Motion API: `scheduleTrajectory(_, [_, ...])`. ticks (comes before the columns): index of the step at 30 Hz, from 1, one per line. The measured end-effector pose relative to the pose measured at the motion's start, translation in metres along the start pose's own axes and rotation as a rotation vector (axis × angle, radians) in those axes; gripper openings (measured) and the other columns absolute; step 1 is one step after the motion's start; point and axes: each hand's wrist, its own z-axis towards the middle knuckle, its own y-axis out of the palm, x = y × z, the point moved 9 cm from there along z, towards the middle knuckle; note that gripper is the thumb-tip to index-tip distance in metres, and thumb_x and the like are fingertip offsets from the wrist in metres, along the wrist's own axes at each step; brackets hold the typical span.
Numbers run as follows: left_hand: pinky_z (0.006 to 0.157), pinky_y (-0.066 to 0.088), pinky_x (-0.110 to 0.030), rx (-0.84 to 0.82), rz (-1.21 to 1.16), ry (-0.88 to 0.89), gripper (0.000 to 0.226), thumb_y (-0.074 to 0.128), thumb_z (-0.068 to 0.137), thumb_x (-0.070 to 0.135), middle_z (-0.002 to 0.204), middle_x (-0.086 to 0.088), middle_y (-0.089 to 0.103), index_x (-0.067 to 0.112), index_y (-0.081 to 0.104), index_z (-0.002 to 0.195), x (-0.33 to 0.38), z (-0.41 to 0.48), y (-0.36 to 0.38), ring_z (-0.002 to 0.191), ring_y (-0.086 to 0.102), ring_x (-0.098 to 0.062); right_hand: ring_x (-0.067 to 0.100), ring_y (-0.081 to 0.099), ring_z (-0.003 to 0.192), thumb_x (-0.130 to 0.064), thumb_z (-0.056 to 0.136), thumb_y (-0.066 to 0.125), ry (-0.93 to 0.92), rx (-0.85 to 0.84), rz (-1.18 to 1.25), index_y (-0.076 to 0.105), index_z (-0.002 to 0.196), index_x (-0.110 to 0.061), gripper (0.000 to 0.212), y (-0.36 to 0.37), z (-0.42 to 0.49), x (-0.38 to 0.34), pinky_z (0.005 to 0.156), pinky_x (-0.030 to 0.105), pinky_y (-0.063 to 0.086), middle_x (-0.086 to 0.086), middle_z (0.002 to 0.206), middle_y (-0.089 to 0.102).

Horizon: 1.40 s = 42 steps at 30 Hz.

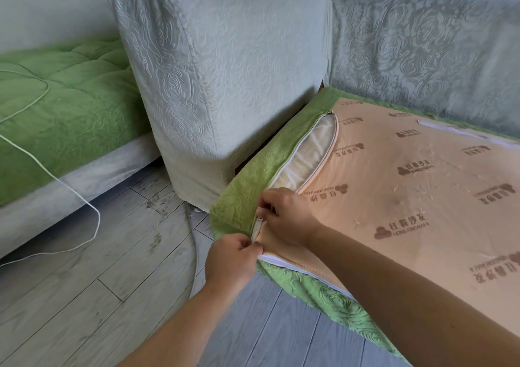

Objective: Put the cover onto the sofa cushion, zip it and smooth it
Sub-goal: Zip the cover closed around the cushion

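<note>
Item: sofa cushion (306, 147), lying underside up on the sofa seat, its near corner overhanging the grey plank floor (84, 296). Cover (408, 198): green embossed sides, peach printed underside, already pulled over the white inner. Zip (257, 227): white, running round the near corner; beyond my hands it gapes wide along the left edge, showing the inner, and I judge it closed only from the corner back toward me. Risks, as I read them: slack fabric or the white inner may catch in the teeth at the corner bend; pulling while the two edges stand apart may jam or derail the slider; the overhanging corner may sag and slip if I lean on it. Right hand (287, 217): fingers pinched tight at the zip at the corner, most likely on the pull, though the tab itself is hidden. Left hand (230, 259): closed in a pinch on the cover's edge just below, holding it taut.
</note>
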Motion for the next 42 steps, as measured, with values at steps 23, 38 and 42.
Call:
scheduleTrajectory(23, [0.084,0.041,-0.032,-0.009,0.786,0.239,0.043,0.042,0.093,0.040,0.118,-0.014,0.054,0.004,0.050,0.115,0.091,0.053,0.026,0.107,0.054,-0.026,0.021,0.048,0.077,-0.011,0.086,0.048,0.408,0.012,0.023,0.037,0.061,-0.024,0.030,-0.034,0.020,0.034,0.078,0.030,0.027,-0.009,0.068,0.053])
scheduleTrajectory(38, [0.047,0.021,-0.028,-0.103,0.494,0.271,0.047,0.060,0.085,0.025,0.048,0.001,0.031,0.017,0.030,0.050,0.091,0.068,0.017,0.048,0.029,-0.014,0.024,0.054,0.096,-0.018,0.091,0.045,0.277,0.050,-0.072,0.051,0.084,-0.020,0.009,-0.062,0.057,0.066,0.094,0.034,0.026,0.002,0.086,0.052])
scheduleTrajectory(42, [0.045,0.022,-0.022,-0.077,0.557,0.269,0.045,0.058,0.087,0.030,0.053,0.003,0.036,0.018,0.032,0.052,0.091,0.069,0.017,0.049,0.032,-0.010,0.023,0.054,0.092,-0.020,0.092,0.045,0.360,0.040,-0.063,0.049,0.083,-0.022,0.010,-0.074,0.077,0.096,0.097,0.038,0.030,0.004,0.096,0.064])
